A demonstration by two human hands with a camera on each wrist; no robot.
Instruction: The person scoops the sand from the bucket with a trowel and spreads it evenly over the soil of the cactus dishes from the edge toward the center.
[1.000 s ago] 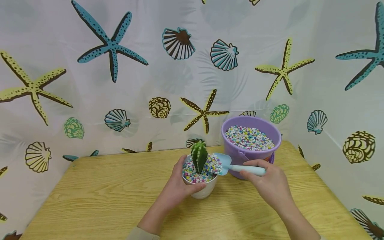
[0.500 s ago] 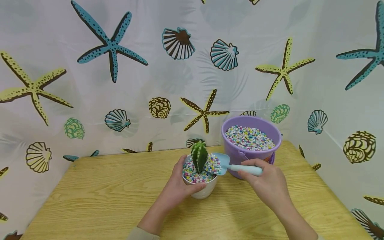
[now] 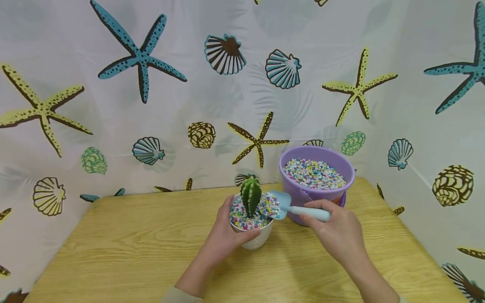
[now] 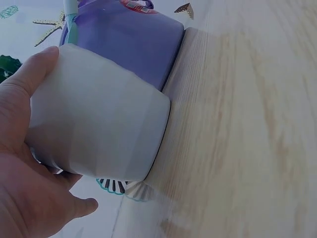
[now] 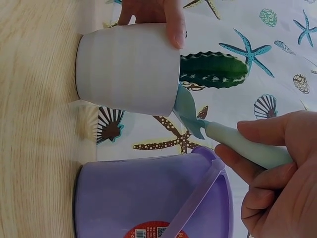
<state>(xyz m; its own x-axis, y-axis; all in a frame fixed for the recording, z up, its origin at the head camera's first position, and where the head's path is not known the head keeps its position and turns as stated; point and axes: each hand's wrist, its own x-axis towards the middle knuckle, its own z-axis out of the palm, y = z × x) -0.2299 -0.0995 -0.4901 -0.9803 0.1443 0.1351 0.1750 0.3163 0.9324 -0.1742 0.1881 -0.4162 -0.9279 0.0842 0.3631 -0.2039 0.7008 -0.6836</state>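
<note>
Since a second ago the small light-blue plastic scoop (image 3: 281,205) has edged left and tipped, its blade now over the right rim of the round white ceramic pot (image 3: 253,240), heaped with coloured pebbles. The right hand (image 3: 337,233) grips the scoop's handle, fingers curled round it. The left hand (image 3: 224,233) clasps the pot's left wall, thumb on the rim. A green ribbed cactus (image 3: 251,195) stands upright in the pot, just beside the blade. The purple plastic bucket of pebbles (image 3: 316,173) sits just right of the pot, near the far edge of the pale wooden table (image 3: 125,248). Bare tabletop lies left and in front of the pot; a starfish-and-shell printed curtain (image 3: 151,105) closes the back and sides.
</note>
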